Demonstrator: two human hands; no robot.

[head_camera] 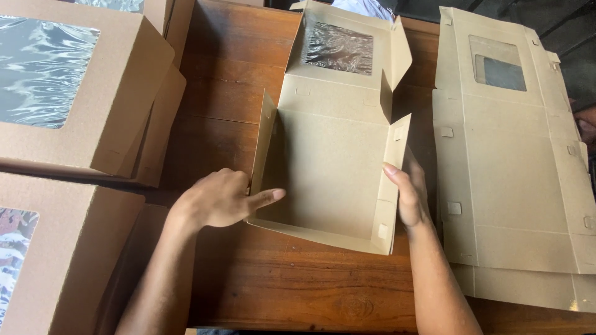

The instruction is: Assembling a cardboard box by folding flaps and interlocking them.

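A half-folded brown cardboard box [329, 167] lies on the wooden table [279, 291], its side walls raised and its windowed lid [338, 46] tilted up at the far end. My left hand [220, 198] presses the left wall from outside, with the thumb reaching over its edge into the box. My right hand [410, 195] holds the right wall upright, thumb along its inner face and fingers behind it.
Assembled window boxes are stacked at the left, one at the upper left [68, 87] and one at the lower left [56, 254]. A pile of flat unfolded box blanks [509, 161] lies on the right, close to my right hand.
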